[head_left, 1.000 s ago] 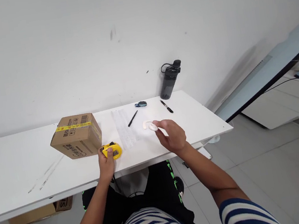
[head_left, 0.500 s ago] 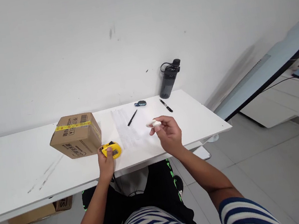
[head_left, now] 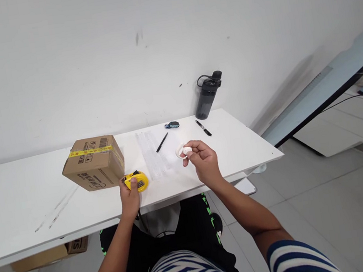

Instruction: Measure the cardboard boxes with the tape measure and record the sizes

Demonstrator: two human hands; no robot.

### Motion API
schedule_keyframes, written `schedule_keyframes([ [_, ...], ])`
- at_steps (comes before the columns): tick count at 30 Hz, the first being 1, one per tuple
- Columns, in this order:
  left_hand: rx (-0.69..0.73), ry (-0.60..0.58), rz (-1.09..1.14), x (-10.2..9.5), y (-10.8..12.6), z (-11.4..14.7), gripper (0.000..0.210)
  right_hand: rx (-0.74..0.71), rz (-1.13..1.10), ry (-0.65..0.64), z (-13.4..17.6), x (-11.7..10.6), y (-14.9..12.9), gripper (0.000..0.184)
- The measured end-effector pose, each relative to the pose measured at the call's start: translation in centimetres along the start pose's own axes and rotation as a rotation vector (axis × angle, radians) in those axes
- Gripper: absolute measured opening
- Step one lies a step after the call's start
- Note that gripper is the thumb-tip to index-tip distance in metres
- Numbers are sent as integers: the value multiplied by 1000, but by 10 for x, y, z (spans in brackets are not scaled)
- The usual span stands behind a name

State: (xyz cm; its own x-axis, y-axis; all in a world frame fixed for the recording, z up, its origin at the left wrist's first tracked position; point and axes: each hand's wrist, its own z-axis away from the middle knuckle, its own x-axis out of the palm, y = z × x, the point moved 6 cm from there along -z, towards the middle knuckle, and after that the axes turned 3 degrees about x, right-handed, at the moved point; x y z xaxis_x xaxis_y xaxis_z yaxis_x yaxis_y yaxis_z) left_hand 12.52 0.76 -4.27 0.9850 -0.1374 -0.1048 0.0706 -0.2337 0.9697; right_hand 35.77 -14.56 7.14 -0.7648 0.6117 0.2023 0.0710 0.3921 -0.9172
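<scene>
My left hand [head_left: 130, 201] is closed around a yellow tape measure [head_left: 141, 181] at the table's front edge, thumb on its side. Just behind it is a cardboard box [head_left: 96, 174] with yellow tape across its top and printing on its sides. Above the table, the fingers of my right hand [head_left: 205, 162] pinch a small white ring-shaped item [head_left: 178, 153] with a rounded white part on it; its exact kind is unclear. Beyond that hand lie a thin black pen [head_left: 162, 142] and a black marker [head_left: 203, 128].
A dark water bottle [head_left: 205, 101] stands against the wall, near a small dark blue item [head_left: 172, 124]. A pale sheet with grey marks [head_left: 151, 152] lies on the white table [head_left: 12, 199]. Below is another carton [head_left: 42, 258]. A large panel [head_left: 325, 85] leans at the right.
My right hand has turned the white item slightly, so its ring now shows more openly. The left hand keeps its hold on the tape measure. The whole view has shifted a little.
</scene>
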Motion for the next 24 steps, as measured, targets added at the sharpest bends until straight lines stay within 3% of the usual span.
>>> schedule_keyframes([
  [5, 4, 1, 0, 0, 3, 0, 66, 30, 14, 13, -1, 1, 3, 19],
  [16, -11, 0, 14, 0, 3, 1, 65, 257, -105, 40, -2, 3, 17, 25],
  [24, 4, -3, 24, 0, 3, 0, 67, 180, 39, -2, 4, 6, 10, 16],
])
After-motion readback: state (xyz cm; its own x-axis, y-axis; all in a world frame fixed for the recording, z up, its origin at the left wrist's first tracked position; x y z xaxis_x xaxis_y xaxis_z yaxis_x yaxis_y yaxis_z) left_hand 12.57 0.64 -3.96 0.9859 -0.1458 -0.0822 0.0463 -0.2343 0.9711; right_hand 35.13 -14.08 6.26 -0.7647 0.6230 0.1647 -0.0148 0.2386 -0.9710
